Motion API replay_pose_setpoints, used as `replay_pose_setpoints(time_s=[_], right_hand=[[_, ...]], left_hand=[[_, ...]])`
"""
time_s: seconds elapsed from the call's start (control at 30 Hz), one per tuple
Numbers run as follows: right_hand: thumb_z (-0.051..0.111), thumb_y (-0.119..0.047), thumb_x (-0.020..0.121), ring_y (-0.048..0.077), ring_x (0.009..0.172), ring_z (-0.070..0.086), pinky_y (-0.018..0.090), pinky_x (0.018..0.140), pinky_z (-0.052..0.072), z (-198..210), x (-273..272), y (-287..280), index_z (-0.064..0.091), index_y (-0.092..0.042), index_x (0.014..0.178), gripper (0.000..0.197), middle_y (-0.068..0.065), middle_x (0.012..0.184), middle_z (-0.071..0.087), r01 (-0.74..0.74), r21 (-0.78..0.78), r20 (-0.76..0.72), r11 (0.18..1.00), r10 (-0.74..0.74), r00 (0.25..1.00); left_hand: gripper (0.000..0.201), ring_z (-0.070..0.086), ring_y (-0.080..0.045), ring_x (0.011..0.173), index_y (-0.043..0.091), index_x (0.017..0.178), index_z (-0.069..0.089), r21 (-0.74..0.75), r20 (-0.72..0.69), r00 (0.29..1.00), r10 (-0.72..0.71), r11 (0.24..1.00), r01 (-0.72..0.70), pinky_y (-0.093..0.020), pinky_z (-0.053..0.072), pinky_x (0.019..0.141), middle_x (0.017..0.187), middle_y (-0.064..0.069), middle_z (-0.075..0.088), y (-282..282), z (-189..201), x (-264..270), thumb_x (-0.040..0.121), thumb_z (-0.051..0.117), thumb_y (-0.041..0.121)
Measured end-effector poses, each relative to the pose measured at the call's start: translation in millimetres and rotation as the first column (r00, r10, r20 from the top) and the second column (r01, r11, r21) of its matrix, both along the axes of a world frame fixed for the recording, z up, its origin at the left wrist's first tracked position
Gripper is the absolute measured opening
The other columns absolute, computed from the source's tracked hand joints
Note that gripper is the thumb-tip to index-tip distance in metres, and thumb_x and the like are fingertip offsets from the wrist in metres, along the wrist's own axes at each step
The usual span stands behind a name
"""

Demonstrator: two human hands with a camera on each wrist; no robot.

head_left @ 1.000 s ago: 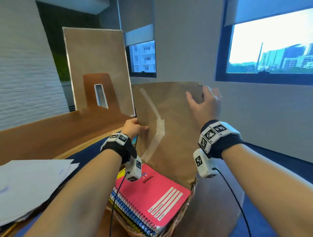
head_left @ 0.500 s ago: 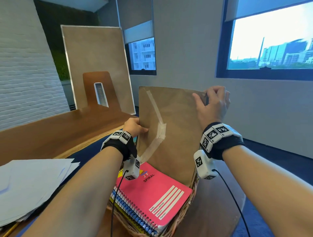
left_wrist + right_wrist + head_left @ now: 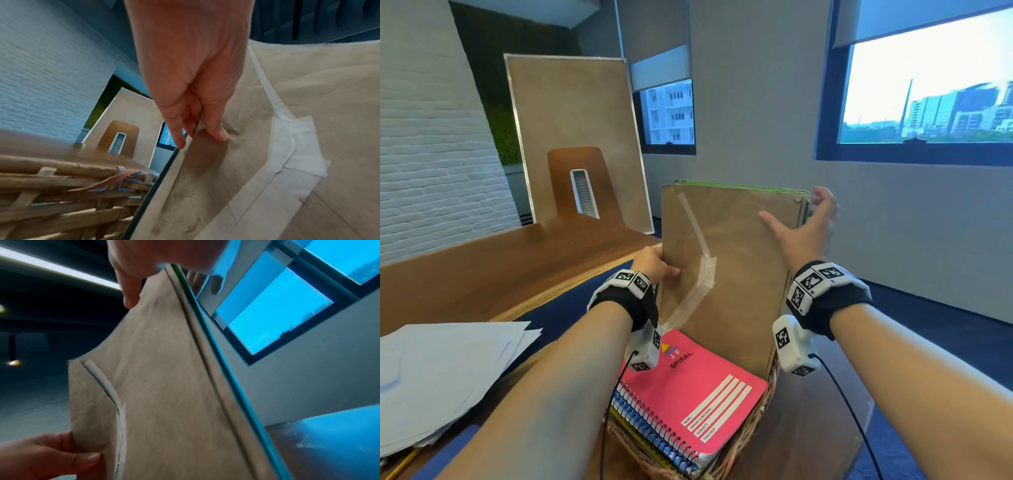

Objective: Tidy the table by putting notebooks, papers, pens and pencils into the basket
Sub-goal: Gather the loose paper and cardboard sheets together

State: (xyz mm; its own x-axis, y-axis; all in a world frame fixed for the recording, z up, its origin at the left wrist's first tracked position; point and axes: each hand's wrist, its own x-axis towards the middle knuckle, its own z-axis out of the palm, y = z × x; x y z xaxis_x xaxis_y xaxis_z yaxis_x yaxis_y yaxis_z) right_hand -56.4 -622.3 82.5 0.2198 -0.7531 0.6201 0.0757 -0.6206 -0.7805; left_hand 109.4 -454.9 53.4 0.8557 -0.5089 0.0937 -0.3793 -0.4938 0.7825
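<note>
A brown paper-covered notebook [image 3: 739, 274] with strips of tape stands upright, its lower end in the wicker basket [image 3: 770, 390]. Green page edges show along its top and right side. My left hand [image 3: 654, 265] pinches its left edge, thumb on the front; the left wrist view shows that hand [image 3: 200, 139] on the notebook [image 3: 308, 113] above the basket [image 3: 61, 194]. My right hand [image 3: 808, 226] grips the upper right edge, thumb in front, fingers behind, as the right wrist view shows the hand [image 3: 162, 288] and notebook [image 3: 164, 386]. A pink spiral notebook [image 3: 698, 383] lies on others in the basket.
A loose pile of white papers [image 3: 441, 377] lies on the table at the left, with a pencil [image 3: 400, 464] poking out beneath it. The wooden table [image 3: 482, 274] stretches left and back. A tall brown board [image 3: 575, 137] leans behind a chair back.
The brown notebook has turned more upright and squarer over the basket. My right hand went from open at the top corner to gripping the upper right edge. My left hand kept its pinch.
</note>
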Motion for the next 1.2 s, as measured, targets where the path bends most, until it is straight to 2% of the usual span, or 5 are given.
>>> replay_pose_setpoints(time_s=[0.13, 0.27, 0.4, 1.0, 1.2], right_hand=[[0.082, -0.041, 0.066, 0.011, 0.106, 0.049, 0.018, 0.086, 0.036, -8.2, -1.1, 1.5, 0.037, -0.017, 0.133, 0.084, -0.002, 0.118, 0.051, -0.076, 0.186, -0.033, 0.980, 0.083, 0.996], [0.084, -0.041, 0.063, 0.010, 0.083, 0.061, 0.023, 0.075, 0.049, -14.4, 2.2, -0.6, 0.060, -0.017, 0.103, 0.053, -0.008, 0.091, 0.063, -0.147, 0.245, -0.003, 0.958, 0.153, 0.988], [0.087, -0.040, 0.057, 0.011, 0.080, 0.068, 0.035, 0.080, 0.058, -19.0, 5.9, -3.3, 0.064, -0.028, 0.075, 0.032, -0.010, 0.082, 0.070, -0.258, 0.309, 0.056, 0.915, 0.254, 0.966], [0.084, -0.035, 0.065, 0.016, 0.077, 0.068, 0.037, 0.077, 0.058, -18.3, 4.0, -1.8, 0.064, -0.027, 0.070, 0.022, -0.008, 0.074, 0.067, -0.245, 0.229, 0.035, 0.942, 0.244, 0.969], [0.080, -0.035, 0.069, 0.019, 0.081, 0.069, 0.040, 0.078, 0.058, -19.0, 6.6, -4.0, 0.066, -0.022, 0.081, 0.022, 0.000, 0.082, 0.070, -0.220, 0.213, 0.011, 0.952, 0.223, 0.975]], left_hand=[[0.038, 0.057, -0.028, 0.113, 0.003, 0.120, 0.060, 0.097, 0.059, 0.998, 0.000, 0.995, -0.006, -0.029, 0.043, 0.090, 0.121, -0.014, 0.063, -2.1, 1.6, -0.8, 0.083, 0.069, 0.007], [0.045, 0.056, -0.029, 0.111, 0.003, 0.116, 0.057, 0.170, 0.128, 0.990, 0.054, 0.983, -0.075, -0.034, 0.046, 0.090, 0.118, -0.013, 0.060, -3.7, 3.8, 3.1, 0.078, 0.076, 0.017], [0.022, 0.059, -0.025, 0.091, 0.007, 0.083, 0.061, 0.220, 0.110, 0.991, 0.071, 0.971, -0.094, -0.024, 0.046, 0.065, 0.097, -0.012, 0.062, -1.1, -1.5, 4.8, 0.075, 0.079, 0.018], [0.041, 0.066, -0.026, 0.099, 0.005, 0.108, 0.069, 0.270, -0.030, 0.998, 0.063, 0.961, -0.053, -0.039, 0.054, 0.090, 0.106, -0.013, 0.069, 6.8, -50.3, 24.7, 0.068, 0.081, 0.003], [0.057, 0.062, -0.023, 0.094, 0.012, 0.112, 0.063, 0.672, 0.067, 0.998, -0.009, 0.739, -0.038, -0.033, 0.052, 0.085, 0.100, -0.003, 0.064, 6.7, -61.2, 26.5, 0.067, 0.081, 0.041]])
